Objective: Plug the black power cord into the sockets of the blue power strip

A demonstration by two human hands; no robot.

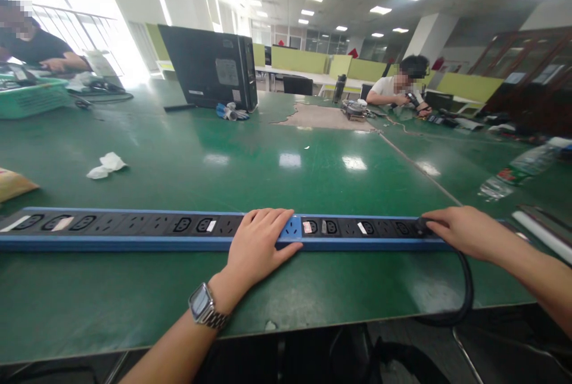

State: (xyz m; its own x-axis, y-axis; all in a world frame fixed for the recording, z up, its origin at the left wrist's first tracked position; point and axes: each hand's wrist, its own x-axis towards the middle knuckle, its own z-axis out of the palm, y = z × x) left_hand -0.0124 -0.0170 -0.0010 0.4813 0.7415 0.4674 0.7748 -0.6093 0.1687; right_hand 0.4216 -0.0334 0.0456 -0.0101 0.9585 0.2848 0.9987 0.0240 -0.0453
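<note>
A long blue power strip (263,245) with a row of black sockets lies across the green table, parallel to its front edge. Around its middle, beside a blue socket (291,228), my left hand (264,241) grips the strip, thumb on the near side and fingers over the far side. A watch is on that wrist. Toward the strip's right end my right hand (460,230) pinches a black plug (420,227) at a socket; how far the plug sits in is hidden. Its black cable (468,289) loops down over the table's front edge.
On the green table (179,155) are crumpled tissue (107,165), a black computer case (210,68), gloves (232,111), a green basket (33,98) and a plastic bottle (518,169). One person (393,89) sits at the back right, another (49,47) at the far left.
</note>
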